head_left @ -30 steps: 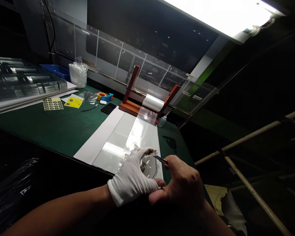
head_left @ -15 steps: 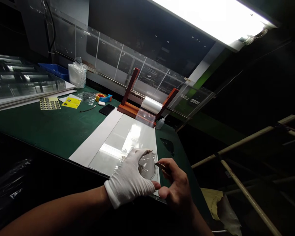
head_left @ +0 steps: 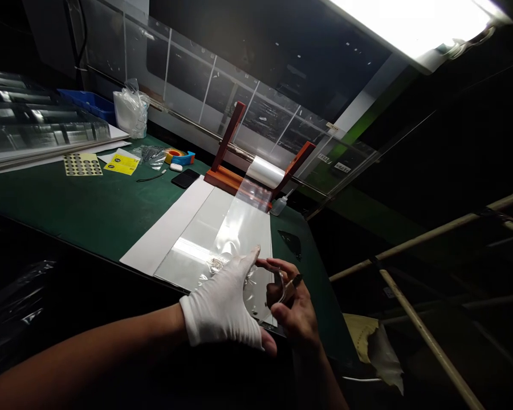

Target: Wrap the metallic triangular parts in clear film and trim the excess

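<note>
The clear piece has passed to the right hand, fingers curled around it and the knife; gloved left hand spread wide, seemingly empty; cutting looks paused.

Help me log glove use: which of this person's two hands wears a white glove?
The left hand, whose white fabric glove leaves the thumb tip uncovered. The right hand shows only bare skin.

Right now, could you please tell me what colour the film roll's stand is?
The stand is reddish-brown; it shows best in the head view.
</note>
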Demonstrator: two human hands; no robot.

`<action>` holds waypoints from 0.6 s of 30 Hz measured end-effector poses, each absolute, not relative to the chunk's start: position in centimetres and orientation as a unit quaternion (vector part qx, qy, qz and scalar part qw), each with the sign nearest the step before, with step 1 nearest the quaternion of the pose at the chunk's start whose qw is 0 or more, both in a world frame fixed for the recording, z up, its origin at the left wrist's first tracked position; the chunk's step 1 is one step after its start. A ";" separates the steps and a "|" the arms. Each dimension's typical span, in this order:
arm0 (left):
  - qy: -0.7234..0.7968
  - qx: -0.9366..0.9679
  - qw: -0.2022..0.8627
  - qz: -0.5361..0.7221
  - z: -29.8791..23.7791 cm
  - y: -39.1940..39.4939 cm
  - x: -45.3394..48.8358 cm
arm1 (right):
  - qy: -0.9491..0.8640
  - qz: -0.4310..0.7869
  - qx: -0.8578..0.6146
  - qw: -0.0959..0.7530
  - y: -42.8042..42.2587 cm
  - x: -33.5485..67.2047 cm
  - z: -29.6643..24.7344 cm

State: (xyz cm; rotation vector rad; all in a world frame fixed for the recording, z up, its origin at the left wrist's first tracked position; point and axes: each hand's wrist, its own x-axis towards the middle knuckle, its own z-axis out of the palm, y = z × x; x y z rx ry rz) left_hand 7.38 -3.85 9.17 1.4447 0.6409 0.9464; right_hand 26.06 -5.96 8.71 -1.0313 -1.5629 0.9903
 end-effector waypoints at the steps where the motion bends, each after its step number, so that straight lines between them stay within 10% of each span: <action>1: 0.286 0.621 0.609 0.401 8.7 -3.7 7.0 | -0.628 0.414 -0.430 0.499 -5.7 26.4 8.6; 5: 0.408 0.654 0.467 0.434 4.7 -3.0 5.1 | -0.548 0.417 -0.528 0.497 -3.4 27.7 8.8; 11: 0.425 0.829 0.188 0.310 -2.8 -3.0 3.5 | -0.558 0.248 -0.744 0.271 4.2 27.5 8.7; 18: 0.363 0.890 0.120 0.246 -7.1 -3.3 2.8 | -0.526 0.170 -0.833 0.020 14.4 24.7 6.0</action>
